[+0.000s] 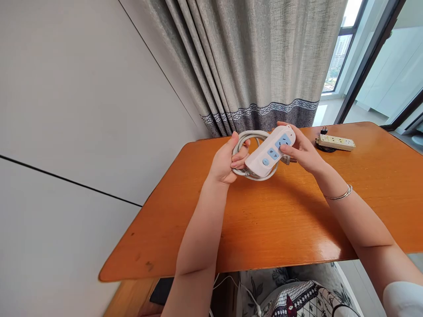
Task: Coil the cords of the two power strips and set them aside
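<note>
A white power strip [259, 159] with blue socket panels is held tilted above the wooden table, its face toward me. Its pale cord [253, 133] is looped in a coil behind and around it. My left hand [228, 160] is closed around the left side of the coil, beside the strip's lower end. My right hand [299, 147] grips the strip's upper end, thumb on the front by a socket and fingers behind. The cord's plug [288, 160] shows just under the right hand, partly hidden.
A second, cream power strip [337, 142] with a black cord and plug lies on the wooden table [264, 229] at the far right. A grey curtain [264, 57] hangs behind the table. A white panelled wall [82, 110] runs along the left.
</note>
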`<action>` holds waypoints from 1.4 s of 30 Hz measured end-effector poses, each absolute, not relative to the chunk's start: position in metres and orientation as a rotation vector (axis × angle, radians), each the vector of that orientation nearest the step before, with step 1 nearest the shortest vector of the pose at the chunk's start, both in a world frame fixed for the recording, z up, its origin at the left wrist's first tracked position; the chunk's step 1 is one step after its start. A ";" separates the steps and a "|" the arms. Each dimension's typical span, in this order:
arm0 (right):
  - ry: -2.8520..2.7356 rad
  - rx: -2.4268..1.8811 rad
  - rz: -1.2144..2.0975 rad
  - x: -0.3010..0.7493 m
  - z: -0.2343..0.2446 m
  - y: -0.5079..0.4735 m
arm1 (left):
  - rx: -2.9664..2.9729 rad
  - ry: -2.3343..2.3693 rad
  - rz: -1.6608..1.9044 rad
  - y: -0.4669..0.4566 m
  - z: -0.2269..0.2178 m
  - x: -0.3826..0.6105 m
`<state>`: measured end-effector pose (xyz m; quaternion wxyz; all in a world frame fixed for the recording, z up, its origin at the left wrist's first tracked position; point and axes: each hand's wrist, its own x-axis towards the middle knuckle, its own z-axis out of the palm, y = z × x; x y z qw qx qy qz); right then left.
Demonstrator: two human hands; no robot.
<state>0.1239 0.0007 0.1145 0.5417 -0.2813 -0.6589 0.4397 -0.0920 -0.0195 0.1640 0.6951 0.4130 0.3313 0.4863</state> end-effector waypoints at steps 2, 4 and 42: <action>-1.585 -0.642 1.214 0.125 0.111 0.003 | 0.877 0.716 1.033 -0.018 0.164 -0.093; -1.594 -0.610 1.395 0.126 0.108 0.005 | 0.845 0.694 0.993 -0.015 0.163 -0.093; -0.951 -1.411 1.038 0.261 0.057 -0.050 | 0.942 1.094 0.983 0.058 0.055 -0.087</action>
